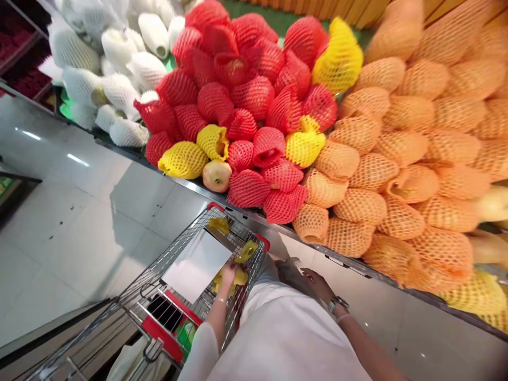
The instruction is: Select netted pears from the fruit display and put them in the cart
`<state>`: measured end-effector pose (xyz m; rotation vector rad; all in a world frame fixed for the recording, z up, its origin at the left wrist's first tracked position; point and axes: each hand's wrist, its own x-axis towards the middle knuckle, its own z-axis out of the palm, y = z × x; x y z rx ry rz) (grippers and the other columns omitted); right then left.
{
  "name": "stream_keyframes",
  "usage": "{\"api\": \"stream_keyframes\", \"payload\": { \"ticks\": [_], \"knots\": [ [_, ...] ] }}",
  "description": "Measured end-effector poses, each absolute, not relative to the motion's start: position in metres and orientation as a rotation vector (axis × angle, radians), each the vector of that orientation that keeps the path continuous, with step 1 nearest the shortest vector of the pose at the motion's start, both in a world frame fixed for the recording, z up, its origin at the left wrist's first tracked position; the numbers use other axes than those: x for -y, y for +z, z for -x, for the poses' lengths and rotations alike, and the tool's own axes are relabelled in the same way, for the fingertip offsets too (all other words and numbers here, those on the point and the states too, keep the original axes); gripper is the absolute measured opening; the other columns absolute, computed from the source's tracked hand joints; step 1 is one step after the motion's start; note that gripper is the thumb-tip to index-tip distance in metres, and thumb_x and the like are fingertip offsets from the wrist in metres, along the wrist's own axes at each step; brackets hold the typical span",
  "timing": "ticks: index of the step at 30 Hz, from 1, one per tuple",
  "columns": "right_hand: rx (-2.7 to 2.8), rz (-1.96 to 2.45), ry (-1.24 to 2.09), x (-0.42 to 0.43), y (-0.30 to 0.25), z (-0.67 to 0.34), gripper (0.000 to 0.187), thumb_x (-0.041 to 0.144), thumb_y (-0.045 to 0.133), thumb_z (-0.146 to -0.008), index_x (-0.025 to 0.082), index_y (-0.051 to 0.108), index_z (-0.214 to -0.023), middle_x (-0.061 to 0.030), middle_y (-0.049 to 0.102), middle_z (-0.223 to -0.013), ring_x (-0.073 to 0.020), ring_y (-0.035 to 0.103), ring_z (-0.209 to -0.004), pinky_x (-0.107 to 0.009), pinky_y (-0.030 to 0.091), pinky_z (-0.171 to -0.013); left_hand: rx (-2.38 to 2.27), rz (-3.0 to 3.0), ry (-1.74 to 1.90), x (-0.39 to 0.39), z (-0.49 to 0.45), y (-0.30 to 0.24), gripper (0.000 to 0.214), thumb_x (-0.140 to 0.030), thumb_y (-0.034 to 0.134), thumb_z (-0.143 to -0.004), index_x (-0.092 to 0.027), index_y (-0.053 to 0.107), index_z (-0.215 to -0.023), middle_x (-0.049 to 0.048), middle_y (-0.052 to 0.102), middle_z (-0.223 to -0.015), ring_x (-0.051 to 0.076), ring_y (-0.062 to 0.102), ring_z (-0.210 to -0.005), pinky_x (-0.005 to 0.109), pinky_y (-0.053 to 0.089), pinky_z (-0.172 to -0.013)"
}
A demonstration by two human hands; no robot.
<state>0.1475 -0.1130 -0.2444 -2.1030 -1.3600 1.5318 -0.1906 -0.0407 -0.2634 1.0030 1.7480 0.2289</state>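
Note:
My left hand (229, 272) reaches into a shopping cart (186, 233), its small, partly hidden fingers closed at a crumpled yellow foam net (239, 277). Another yellow foam net (246, 251) lies just beyond the fingers, and a third yellow piece (219, 225) is at the cart's far end. Beside this hand, a white sheet or board (197, 264) rests across the cart. My right hand (318, 284) hangs beside my body below the display edge, fingers apart and nothing visible in them. A watch (338, 303) is on that wrist.
A sloped display holds fruit in red foam nets (252, 98), orange foam nets (397, 169) and white foam nets (119, 90). Several yellow nets (184, 160) sit among the red. One bare pale fruit (216, 175) lies at the front metal edge. Tiled floor (71, 227) extends left.

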Motion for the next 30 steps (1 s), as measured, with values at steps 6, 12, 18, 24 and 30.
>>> {"api": "stream_keyframes", "payload": {
  "ticks": [6, 12, 18, 24, 30],
  "knots": [
    [1.417, 1.707, 1.552, 0.056, -0.156, -0.116, 0.04, 0.046, 0.048, -0.094, 0.021, 0.073, -0.111, -0.0107, 0.074, -0.118, -0.0264, 0.068, -0.111, -0.042, 0.051, -0.103, -1.506, -1.14, 0.505, 0.015, 0.181, -0.168, 0.046, -0.065, 0.066, -0.073, -0.018, 0.067, -0.074, 0.0052, 0.068, -0.08, 0.024, 0.064, -0.085, 0.036, 0.05, -0.082],
    [1.179, 1.29, 1.297, 0.042, -0.057, -0.138, 0.039, 0.046, 0.059, -0.093, 0.023, 0.064, -0.124, -0.0085, 0.069, -0.114, -0.0219, 0.065, -0.101, -0.036, 0.053, -0.093, -0.918, -1.361, 0.678, -0.013, 0.092, -0.054, 0.036, -0.051, 0.071, -0.081, -0.018, 0.072, -0.096, 0.0083, 0.068, -0.097, 0.024, 0.062, -0.097, 0.035, 0.048, -0.091],
    [0.84, 1.277, 1.088, 0.06, -0.031, -0.213, 0.039, 0.043, 0.078, -0.071, 0.022, 0.059, -0.098, 0.0023, 0.051, -0.076, -0.0154, 0.052, -0.071, -0.025, 0.048, -0.065, -0.985, -1.441, 0.888, -0.005, -0.032, -0.009, 0.044, -0.037, 0.072, -0.085, -0.024, 0.059, -0.125, 0.0066, 0.065, -0.112, 0.021, 0.061, -0.107, 0.033, 0.046, -0.099],
    [0.799, 1.38, 0.733, 0.095, -0.027, -0.273, 0.021, 0.038, 0.065, -0.08, 0.022, 0.052, -0.075, 0.0037, 0.04, -0.068, -0.0116, 0.037, -0.057, -0.022, 0.036, -0.051, -1.093, -1.194, 1.086, 0.007, -0.111, -0.015, 0.049, -0.053, 0.082, -0.069, -0.022, 0.058, -0.097, 0.0, 0.06, -0.087, 0.017, 0.06, -0.084, 0.028, 0.049, -0.081],
    [1.044, 1.397, 0.389, 0.129, -0.024, -0.311, 0.021, 0.022, 0.046, -0.093, 0.021, 0.047, -0.072, -0.0037, 0.05, -0.082, -0.015, 0.047, -0.068, -0.025, 0.042, -0.058, -0.989, -1.128, 0.776, 0.029, -0.143, -0.02, 0.053, -0.068, 0.076, -0.068, -0.017, 0.063, -0.081, 0.0043, 0.066, -0.082, 0.02, 0.061, -0.081, 0.029, 0.049, -0.074]
  ]
}}
